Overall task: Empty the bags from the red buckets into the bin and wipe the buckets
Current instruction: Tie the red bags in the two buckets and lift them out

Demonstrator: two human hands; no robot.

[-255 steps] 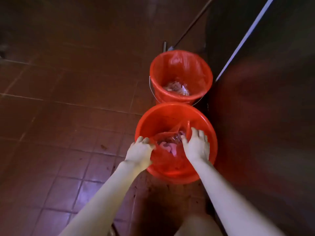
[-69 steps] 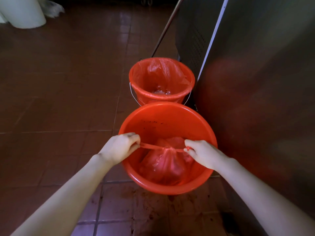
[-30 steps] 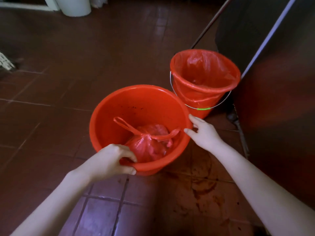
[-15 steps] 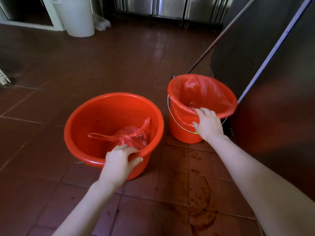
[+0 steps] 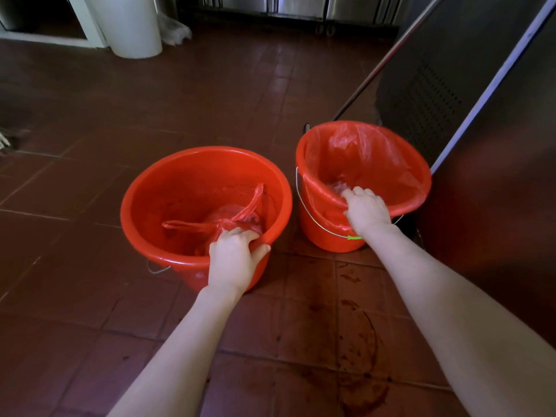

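Presently, the head view shows two red buckets side by side on a stained brown tile floor (image 5: pixel 316 311). The left hand (image 5: pixel 233 260) is closed over the near rim of the wide bucket (image 5: pixel 168 188), fingers curled inside the lip and thumb outside; a knotted red bag (image 5: pixel 231 221) lies at its bottom, tie loops loose, touching the fingers. The right hand (image 5: pixel 367 210) is clamped on the near rim of the narrow bucket (image 5: pixel 319 233), pinching the red liner bag (image 5: pixel 370 155) folded over that rim. A wire bail handle (image 5: pixel 313 218) hangs slack below the hand. Some pale waste shows under the liner beside the fingers; what it is cannot be told.

Assessment: both buckets appear to be gripped for carrying to a bin, possibly the white container (image 5: pixel 132 28) well apart at far left. Rim grips are adequate if both buckets are raised level and kept apart. The liner under the right fingers could slip off the rim, so the pinch should take in the plastic rim itself. Neither bag is emptied; wiping has not begun.
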